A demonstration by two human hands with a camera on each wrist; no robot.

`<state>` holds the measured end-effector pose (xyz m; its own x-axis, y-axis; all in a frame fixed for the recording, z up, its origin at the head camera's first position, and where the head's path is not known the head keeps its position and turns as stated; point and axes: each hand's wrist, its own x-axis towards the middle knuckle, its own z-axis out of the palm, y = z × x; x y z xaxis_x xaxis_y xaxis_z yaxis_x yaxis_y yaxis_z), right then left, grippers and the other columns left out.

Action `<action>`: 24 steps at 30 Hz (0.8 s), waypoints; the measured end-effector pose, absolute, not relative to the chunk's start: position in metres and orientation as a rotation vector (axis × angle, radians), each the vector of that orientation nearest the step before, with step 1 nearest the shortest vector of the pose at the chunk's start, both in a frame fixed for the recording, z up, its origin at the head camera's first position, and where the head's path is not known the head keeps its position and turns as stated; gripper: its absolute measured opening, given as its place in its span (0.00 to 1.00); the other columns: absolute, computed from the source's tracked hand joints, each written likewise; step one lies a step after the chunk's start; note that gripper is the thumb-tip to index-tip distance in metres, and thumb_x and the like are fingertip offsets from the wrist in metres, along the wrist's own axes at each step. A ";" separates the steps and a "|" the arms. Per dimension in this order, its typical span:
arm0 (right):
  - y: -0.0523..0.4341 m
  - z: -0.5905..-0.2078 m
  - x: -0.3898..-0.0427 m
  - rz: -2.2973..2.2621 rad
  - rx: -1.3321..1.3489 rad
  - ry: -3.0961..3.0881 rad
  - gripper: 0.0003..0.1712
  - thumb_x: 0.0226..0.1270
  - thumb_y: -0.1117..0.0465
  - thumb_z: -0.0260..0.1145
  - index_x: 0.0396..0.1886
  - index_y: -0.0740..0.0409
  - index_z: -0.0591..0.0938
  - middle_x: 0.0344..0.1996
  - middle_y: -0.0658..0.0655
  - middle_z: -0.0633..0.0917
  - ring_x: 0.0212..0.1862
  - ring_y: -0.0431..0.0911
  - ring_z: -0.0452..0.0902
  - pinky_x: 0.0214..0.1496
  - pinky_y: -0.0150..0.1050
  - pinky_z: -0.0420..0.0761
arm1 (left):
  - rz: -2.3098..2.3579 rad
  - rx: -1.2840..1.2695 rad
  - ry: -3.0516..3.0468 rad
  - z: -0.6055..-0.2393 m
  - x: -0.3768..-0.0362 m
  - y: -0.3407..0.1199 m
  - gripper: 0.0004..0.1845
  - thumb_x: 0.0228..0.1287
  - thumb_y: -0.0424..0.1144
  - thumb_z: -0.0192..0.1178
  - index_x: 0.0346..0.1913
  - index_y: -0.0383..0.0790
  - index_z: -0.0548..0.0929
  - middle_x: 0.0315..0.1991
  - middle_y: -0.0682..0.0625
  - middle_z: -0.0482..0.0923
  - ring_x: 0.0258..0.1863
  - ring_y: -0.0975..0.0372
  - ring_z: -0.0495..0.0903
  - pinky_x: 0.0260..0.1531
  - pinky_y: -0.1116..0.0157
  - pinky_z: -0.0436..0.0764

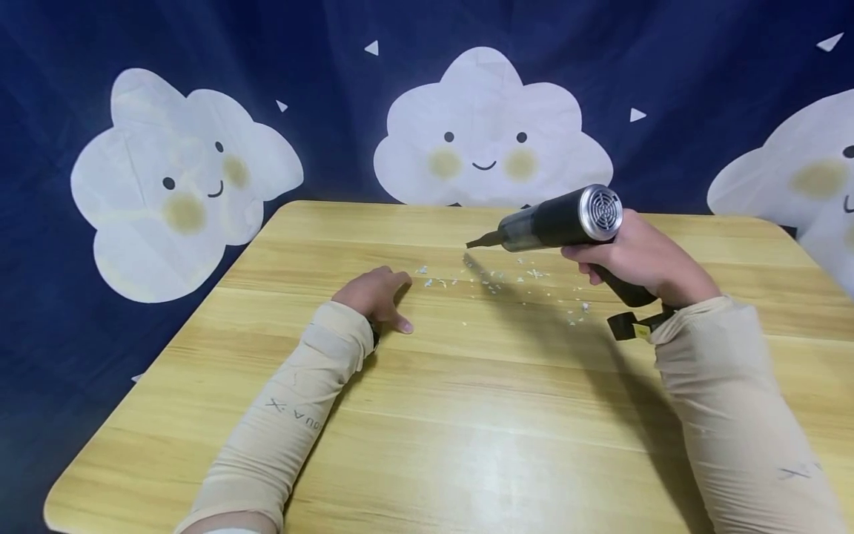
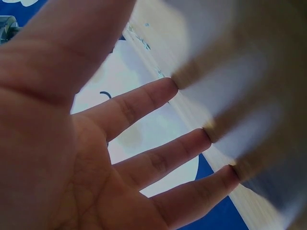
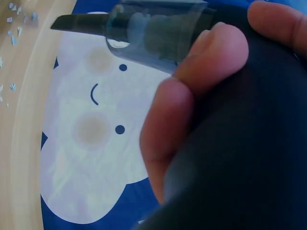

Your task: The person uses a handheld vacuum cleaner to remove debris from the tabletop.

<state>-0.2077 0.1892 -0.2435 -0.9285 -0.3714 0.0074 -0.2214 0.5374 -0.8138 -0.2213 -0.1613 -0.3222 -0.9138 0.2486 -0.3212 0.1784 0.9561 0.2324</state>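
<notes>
The handheld vacuum [image 1: 563, 220] hangs above the table [image 1: 467, 415], its long axis running leftward with the nozzle over the paper scraps [image 1: 494, 280]. The right hand [image 1: 640, 259] clasps its handle (fingers curled around). Left of the scraps, the left hand [image 1: 376, 295] rests fingers-straight on the wood.

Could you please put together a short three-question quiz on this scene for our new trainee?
1. True or false: the right hand grips the handheld vacuum above the table.
2. Which way does the vacuum's nozzle point: A) at the person, B) to the person's left, over the white scraps, C) straight up?
3. What does the left hand hold?

Key
1. True.
2. B.
3. Nothing; its straight fingers touch the table, beside the scraps.
</notes>
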 end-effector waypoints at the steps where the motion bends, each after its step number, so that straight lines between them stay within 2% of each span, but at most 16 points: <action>1: 0.190 -0.243 -0.207 -1.345 -0.499 2.596 0.25 0.65 0.65 0.66 0.58 0.64 0.69 0.22 0.61 0.78 0.21 0.52 0.74 0.26 0.40 0.77 | 0.282 0.310 2.755 -0.322 -0.221 -0.161 0.46 0.43 0.52 0.78 0.68 0.46 0.70 0.60 0.41 0.68 0.57 0.50 0.71 0.56 0.53 0.72; 10: 0.193 -0.236 -0.203 -1.297 -0.550 2.561 0.20 0.64 0.66 0.66 0.53 0.64 0.72 0.23 0.63 0.77 0.22 0.52 0.74 0.26 0.42 0.76 | 0.253 0.322 2.754 -0.323 -0.223 -0.160 0.46 0.45 0.53 0.77 0.68 0.44 0.70 0.59 0.41 0.69 0.57 0.51 0.70 0.56 0.53 0.72; 19: 0.192 -0.233 -0.200 -1.128 -0.617 2.656 0.25 0.60 0.63 0.70 0.56 0.63 0.73 0.22 0.60 0.79 0.21 0.51 0.74 0.26 0.40 0.74 | 0.236 0.344 2.754 -0.322 -0.223 -0.158 0.46 0.45 0.53 0.77 0.68 0.43 0.69 0.60 0.40 0.69 0.58 0.50 0.70 0.58 0.53 0.71; 24: 0.191 -0.229 -0.196 -0.913 -0.721 2.830 0.27 0.57 0.58 0.73 0.56 0.61 0.77 0.29 0.56 0.83 0.21 0.49 0.77 0.28 0.41 0.75 | 0.247 0.334 2.751 -0.321 -0.223 -0.159 0.46 0.45 0.52 0.77 0.68 0.43 0.69 0.61 0.40 0.68 0.59 0.50 0.70 0.58 0.52 0.71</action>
<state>-0.1958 0.1915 -0.2290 -0.8858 -0.4596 0.0647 -0.4108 0.7113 -0.5704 -0.2233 -0.1593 -0.3210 -0.9081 0.2613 -0.3274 0.1987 0.9568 0.2124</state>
